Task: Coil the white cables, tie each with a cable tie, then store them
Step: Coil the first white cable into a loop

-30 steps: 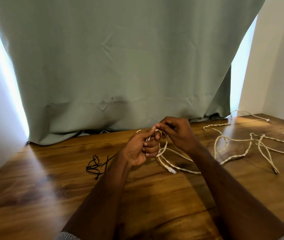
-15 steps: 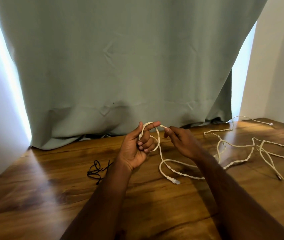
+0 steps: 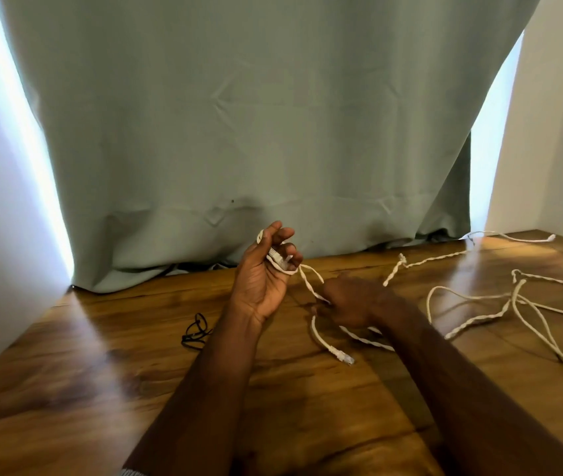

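Both hands (image 3: 266, 280) (image 3: 348, 300) apparently grip unlabelled white cable (image 3: 311, 286).

bare wooden table (image 3: 67, 389) left, white cables (image 3: 479, 304) sprawled right, cable ties (image 3: 196, 333) between

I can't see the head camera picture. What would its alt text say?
A person's left hand is raised with white cable looped around its fingers, while the right hand holds the same cable lower, near the wooden table. More white cable sprawls to the right, black ties lie left, and a green curtain hangs behind.
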`<state>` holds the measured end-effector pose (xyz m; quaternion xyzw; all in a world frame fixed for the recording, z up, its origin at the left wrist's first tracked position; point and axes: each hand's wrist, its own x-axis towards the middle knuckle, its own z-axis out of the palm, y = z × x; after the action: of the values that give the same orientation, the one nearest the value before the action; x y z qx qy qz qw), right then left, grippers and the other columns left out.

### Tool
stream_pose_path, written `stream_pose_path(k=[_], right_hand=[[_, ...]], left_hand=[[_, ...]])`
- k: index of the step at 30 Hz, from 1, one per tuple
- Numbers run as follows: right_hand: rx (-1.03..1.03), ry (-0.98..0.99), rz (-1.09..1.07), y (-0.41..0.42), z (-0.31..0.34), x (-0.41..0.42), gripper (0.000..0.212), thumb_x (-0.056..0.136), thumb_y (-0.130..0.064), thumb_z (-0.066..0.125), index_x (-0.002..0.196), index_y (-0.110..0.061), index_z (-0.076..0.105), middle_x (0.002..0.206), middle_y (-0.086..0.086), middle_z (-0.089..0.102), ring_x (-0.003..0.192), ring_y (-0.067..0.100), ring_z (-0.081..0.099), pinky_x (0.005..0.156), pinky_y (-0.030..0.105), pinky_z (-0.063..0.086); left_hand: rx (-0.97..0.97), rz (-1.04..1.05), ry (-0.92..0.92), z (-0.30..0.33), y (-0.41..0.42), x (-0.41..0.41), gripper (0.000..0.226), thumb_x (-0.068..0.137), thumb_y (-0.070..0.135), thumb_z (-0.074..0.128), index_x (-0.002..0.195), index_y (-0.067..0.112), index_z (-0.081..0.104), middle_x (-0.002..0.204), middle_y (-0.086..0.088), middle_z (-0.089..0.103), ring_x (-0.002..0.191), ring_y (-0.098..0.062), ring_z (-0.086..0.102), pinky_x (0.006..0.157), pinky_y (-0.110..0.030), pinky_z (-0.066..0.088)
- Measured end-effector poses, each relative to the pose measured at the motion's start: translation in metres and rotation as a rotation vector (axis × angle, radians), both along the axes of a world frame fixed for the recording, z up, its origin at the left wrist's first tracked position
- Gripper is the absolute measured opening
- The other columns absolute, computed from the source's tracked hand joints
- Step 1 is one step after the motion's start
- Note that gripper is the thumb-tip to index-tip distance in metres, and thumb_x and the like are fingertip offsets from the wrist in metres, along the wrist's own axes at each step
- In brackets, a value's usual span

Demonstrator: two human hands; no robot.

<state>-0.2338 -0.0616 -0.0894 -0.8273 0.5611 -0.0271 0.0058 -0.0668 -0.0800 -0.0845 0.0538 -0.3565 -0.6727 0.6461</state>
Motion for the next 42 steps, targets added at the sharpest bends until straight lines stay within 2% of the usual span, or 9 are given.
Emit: stream_pose_path(k=[8, 18, 21, 24, 27, 30, 33, 36, 42], right_hand=[[-0.137, 0.012, 0.108, 0.019, 0.018, 0.005, 0.032, 0.094, -0.044, 0.063, 0.11, -0.017, 0.068, 0.101, 0.003, 0.066, 0.091, 0.016, 0.057, 0.076, 0.035, 0.051], [-0.07, -0.043, 0.142, 0.011, 0.011, 0.005, 0.019, 0.086, -0.037, 0.069, 0.097, -0.021, 0.069, 0.093, 0.001, 0.065, 0.086, 0.018, 0.062, 0.076, 0.038, 0.058], [-0.139, -0.047, 0.183, 0.014, 0.013, 0.006, 0.019, 0.084, -0.036, 0.069, 0.094, -0.019, 0.07, 0.09, 0.002, 0.065, 0.084, 0.018, 0.059, 0.071, 0.034, 0.053], [-0.256, -0.131, 0.249, 0.016, 0.016, 0.0, 0.01, 0.079, -0.03, 0.069, 0.075, -0.021, 0.068, 0.073, -0.004, 0.062, 0.071, 0.014, 0.059, 0.064, 0.034, 0.054], [-0.318, -0.324, 0.341, 0.017, 0.018, -0.006, 0.009, 0.074, -0.025, 0.068, 0.078, -0.019, 0.074, 0.068, -0.01, 0.066, 0.06, 0.007, 0.059, 0.059, 0.033, 0.055], [-0.373, -0.481, 0.451, 0.016, 0.021, -0.01, 0.01, 0.078, -0.018, 0.07, 0.084, -0.018, 0.078, 0.069, -0.008, 0.071, 0.057, 0.008, 0.063, 0.057, 0.031, 0.055], [-0.477, -0.609, 0.48, 0.012, 0.02, -0.016, 0.014, 0.077, -0.028, 0.079, 0.086, -0.017, 0.077, 0.074, -0.009, 0.073, 0.064, 0.006, 0.068, 0.06, 0.031, 0.057], [-0.54, -0.686, 0.436, 0.006, 0.017, -0.024, 0.027, 0.075, -0.036, 0.084, 0.087, -0.015, 0.073, 0.074, -0.007, 0.071, 0.065, 0.008, 0.067, 0.06, 0.029, 0.056], [-0.446, -0.815, 0.377, -0.005, 0.01, -0.028, 0.018, 0.084, -0.027, 0.081, 0.092, -0.011, 0.076, 0.082, -0.004, 0.071, 0.069, 0.012, 0.064, 0.061, 0.024, 0.05]], left_hand=[[0.01, 0.065, -0.078, 0.0, -0.001, -0.005, 0.015, 0.103, 0.022, 0.045, 0.113, 0.012, 0.05, 0.109, -0.012, 0.073, 0.096, -0.029, 0.073, 0.082, -0.052, 0.059], [0.039, 0.032, 0.051, 0.006, -0.001, -0.004, 0.016, 0.104, 0.023, 0.042, 0.111, 0.011, 0.051, 0.112, -0.011, 0.073, 0.103, -0.029, 0.071, 0.078, -0.057, 0.058], [0.055, 0.129, -0.128, 0.004, 0.002, -0.011, 0.012, 0.105, 0.023, 0.044, 0.107, 0.013, 0.05, 0.106, -0.013, 0.074, 0.095, -0.033, 0.073, 0.08, -0.055, 0.059], [0.031, 0.255, -0.371, 0.002, 0.005, -0.017, 0.018, 0.106, 0.026, 0.042, 0.113, 0.014, 0.053, 0.1, -0.015, 0.074, 0.08, -0.029, 0.073, 0.064, -0.04, 0.061], [-0.055, 0.366, -0.65, -0.005, 0.007, -0.021, 0.02, 0.105, 0.026, 0.044, 0.12, 0.019, 0.055, 0.097, -0.013, 0.072, 0.075, -0.021, 0.07, 0.055, -0.026, 0.055], [-0.199, 0.409, -0.895, -0.011, 0.009, -0.023, 0.019, 0.106, 0.025, 0.044, 0.102, 0.019, 0.062, 0.081, -0.011, 0.062, 0.067, -0.017, 0.06, 0.049, -0.02, 0.047], [-0.158, 0.306, -1.042, -0.012, 0.009, -0.022, 0.044, 0.106, 0.038, 0.037, 0.093, 0.011, 0.069, 0.06, -0.002, 0.055, 0.047, -0.01, 0.046, 0.039, -0.019, 0.032], [-0.046, -0.003, -1.022, -0.011, 0.013, -0.021, 0.068, 0.099, 0.065, 0.024, 0.068, 0.019, 0.064, 0.05, 0.001, 0.035, 0.038, -0.008, 0.029, 0.039, -0.022, 0.016], [-0.041, -0.413, -0.798, -0.009, 0.012, -0.015, 0.064, 0.089, 0.071, 0.041, 0.065, 0.012, 0.049, 0.041, 0.005, 0.028, 0.032, -0.006, 0.018, 0.038, -0.022, 0.008]])
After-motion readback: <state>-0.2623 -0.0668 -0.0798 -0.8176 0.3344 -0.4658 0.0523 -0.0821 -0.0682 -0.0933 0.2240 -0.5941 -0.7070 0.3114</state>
